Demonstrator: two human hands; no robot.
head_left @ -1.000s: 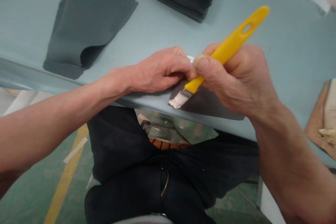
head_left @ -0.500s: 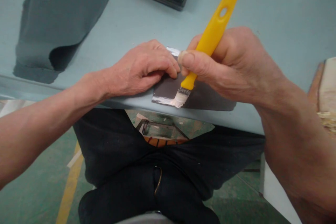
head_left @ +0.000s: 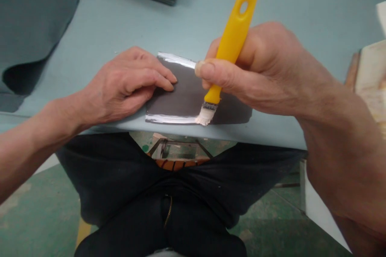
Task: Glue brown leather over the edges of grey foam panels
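Clamped yellow brush [head_left: 235,36] in right hand [head_left: 265,72], steadied dark sheet [head_left: 187,96] at near edge of table [head_left: 301,4] under unclenched left hand [head_left: 129,82], apparently spread white strip [head_left: 171,119] partway along near margin, and seemingly required a steady rightward stroke over bare remainder.

Smooth yellow plastic brush handle [head_left: 230,46], dull metal ferrule [head_left: 210,106], rough bristles [head_left: 205,116]. Matt dark sheet [head_left: 187,98] with streaky white coating [head_left: 171,119]; smooth worktop [head_left: 289,0]; matt black cloth trousers [head_left: 199,213].
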